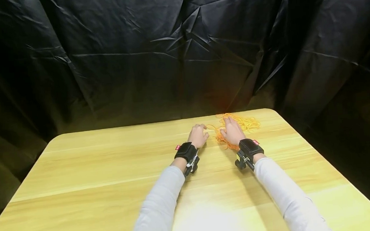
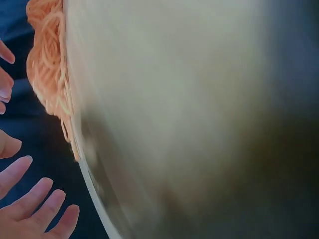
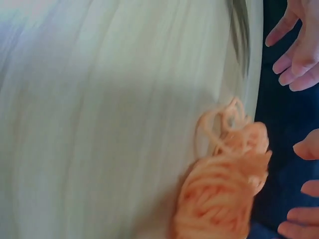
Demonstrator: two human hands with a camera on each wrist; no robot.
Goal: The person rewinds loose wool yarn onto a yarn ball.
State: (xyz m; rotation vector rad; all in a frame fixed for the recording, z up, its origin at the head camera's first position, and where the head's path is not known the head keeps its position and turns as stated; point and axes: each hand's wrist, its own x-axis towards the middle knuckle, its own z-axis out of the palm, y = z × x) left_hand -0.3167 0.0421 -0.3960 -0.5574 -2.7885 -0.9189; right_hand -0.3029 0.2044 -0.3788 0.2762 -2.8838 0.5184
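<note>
A loose heap of orange-yellow yarn (image 1: 249,123) lies at the table's far right. My right hand (image 1: 233,131) is over the heap, its fingers extended and apart from one another in the right wrist view. To the left of the yarn is my left hand (image 1: 198,136), with a thin loop of strand close by its fingertips. Its fingers (image 2: 46,209) spread apart in the left wrist view, with nothing between them. Seen from the right wrist, the yarn (image 3: 214,199) forms a thick bundle with loose loops at one end. Part of the heap is hidden behind my right hand in the head view.
The pale wooden table (image 1: 96,170) has rounded far corners. A black sheet (image 1: 122,80) hangs behind its far edge. Each wrist wears a black band (image 1: 187,151) with a small camera. The yarn lies close to the far edge.
</note>
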